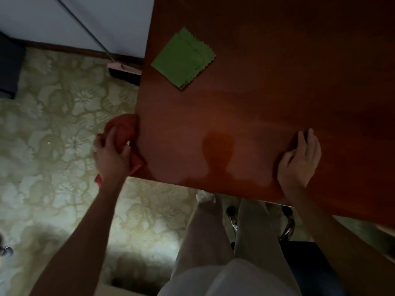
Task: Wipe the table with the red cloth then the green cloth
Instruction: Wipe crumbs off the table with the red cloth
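Red cloth (125, 130) — bunched in left hand (111, 153)

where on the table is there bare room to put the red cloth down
Bare wood lies between the green cloth and the right hand, and across the whole far right of the table. Only the left edge is occupied, by the left hand bunching the red cloth.

A reddish-brown wooden table (277, 92) with a glossy top fills the upper right. A folded green cloth (183, 59) with zigzag edges lies flat near its left edge. The right hand (299, 159) rests palm-down near the front edge. Below the table spreads pale floral carpet (53, 124).
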The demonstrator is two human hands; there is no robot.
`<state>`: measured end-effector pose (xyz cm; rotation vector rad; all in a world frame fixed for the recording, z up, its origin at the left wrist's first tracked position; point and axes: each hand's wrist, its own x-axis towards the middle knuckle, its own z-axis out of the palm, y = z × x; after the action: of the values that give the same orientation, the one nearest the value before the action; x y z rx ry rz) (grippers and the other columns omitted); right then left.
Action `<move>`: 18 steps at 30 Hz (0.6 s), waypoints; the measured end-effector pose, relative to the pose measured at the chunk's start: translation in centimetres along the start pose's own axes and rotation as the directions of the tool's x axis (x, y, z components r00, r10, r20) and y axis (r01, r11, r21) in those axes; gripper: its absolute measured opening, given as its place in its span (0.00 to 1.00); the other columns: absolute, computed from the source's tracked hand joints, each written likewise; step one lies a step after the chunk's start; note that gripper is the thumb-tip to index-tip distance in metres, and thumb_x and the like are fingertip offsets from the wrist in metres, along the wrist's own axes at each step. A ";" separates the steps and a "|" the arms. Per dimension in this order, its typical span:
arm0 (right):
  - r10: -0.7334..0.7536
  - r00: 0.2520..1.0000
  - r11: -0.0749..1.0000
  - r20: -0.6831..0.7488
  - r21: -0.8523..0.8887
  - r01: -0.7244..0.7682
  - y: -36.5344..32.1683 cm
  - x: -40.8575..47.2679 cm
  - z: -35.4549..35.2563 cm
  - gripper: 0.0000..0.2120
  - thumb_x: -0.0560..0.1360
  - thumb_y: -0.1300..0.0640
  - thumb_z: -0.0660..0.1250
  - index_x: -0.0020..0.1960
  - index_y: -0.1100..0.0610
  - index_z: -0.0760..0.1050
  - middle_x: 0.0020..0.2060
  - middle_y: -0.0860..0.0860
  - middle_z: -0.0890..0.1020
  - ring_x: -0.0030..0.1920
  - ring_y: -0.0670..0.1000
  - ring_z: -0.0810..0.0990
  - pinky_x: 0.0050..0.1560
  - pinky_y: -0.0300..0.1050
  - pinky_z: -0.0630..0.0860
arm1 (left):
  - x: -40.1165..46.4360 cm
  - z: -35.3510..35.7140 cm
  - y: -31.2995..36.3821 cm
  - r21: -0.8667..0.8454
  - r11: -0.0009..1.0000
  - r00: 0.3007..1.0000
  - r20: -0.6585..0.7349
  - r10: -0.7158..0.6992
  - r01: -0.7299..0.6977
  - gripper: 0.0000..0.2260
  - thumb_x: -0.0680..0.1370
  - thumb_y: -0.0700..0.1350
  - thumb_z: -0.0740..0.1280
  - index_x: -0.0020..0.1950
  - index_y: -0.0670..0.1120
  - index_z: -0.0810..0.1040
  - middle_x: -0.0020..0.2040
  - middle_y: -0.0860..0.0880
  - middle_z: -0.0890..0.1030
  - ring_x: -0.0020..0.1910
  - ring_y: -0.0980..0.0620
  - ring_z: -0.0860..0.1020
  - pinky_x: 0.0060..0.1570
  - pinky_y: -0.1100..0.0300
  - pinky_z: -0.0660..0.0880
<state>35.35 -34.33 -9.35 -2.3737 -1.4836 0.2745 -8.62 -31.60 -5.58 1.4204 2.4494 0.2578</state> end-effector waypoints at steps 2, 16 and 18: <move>-0.002 0.999 1.000 0.036 0.027 0.001 0.2 0.1 -0.3 0.24 0.78 0.60 0.54 0.74 0.59 0.63 0.76 0.55 0.61 0.76 0.58 0.57 0.77 0.53 0.52 | 1.3 -0.8 0.1 -0.045 0.993 0.991 -0.078 -0.110 0.107 0.27 0.75 0.45 0.68 0.75 0.50 0.67 0.73 0.37 0.64 0.62 0.31 0.72 0.65 0.42 0.69; 0.272 0.960 0.957 -0.063 -0.085 -0.277 13.0 -1.9 -5.5 0.24 0.81 0.53 0.52 0.76 0.54 0.60 0.77 0.54 0.60 0.76 0.59 0.57 0.75 0.63 0.51 | -3.0 4.7 11.1 0.200 0.957 0.976 -0.009 0.217 -0.210 0.30 0.75 0.54 0.67 0.76 0.54 0.64 0.74 0.36 0.62 0.60 0.27 0.67 0.61 0.34 0.65; 0.240 0.969 0.965 -0.064 -0.093 -0.246 13.5 -2.1 -5.2 0.23 0.81 0.54 0.52 0.76 0.55 0.60 0.76 0.54 0.60 0.76 0.59 0.57 0.75 0.61 0.50 | -5.8 5.5 13.2 0.199 0.931 0.952 0.053 0.301 -0.305 0.31 0.74 0.54 0.70 0.76 0.54 0.65 0.73 0.36 0.64 0.58 0.28 0.68 0.59 0.36 0.66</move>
<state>47.37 -42.59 -9.54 -2.6250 -1.2084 0.1970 6.76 -30.06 -5.85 1.8814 2.2841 0.0533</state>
